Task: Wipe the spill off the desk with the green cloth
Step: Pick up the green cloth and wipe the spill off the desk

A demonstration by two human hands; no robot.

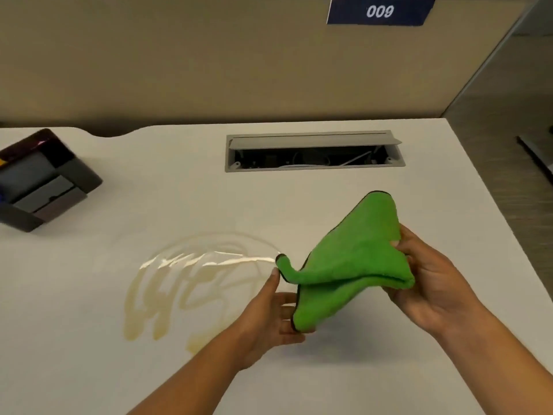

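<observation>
A green cloth (pixel 353 259) with a dark hem is held up above the white desk (pixel 185 199), folded over on itself. My right hand (pixel 431 283) grips its right side, thumb on top. My left hand (pixel 269 313) holds its lower left corner from beneath, fingers under the fabric. A yellowish, glossy spill (pixel 191 283) spreads in smeared loops on the desk just left of my left hand. The cloth does not touch the spill.
A dark desk organiser (pixel 39 181) sits at the far left. An open grey cable hatch (pixel 314 152) is set into the desk behind the cloth. A beige partition (pixel 209 61) rises at the back, and the desk's right edge drops to the floor.
</observation>
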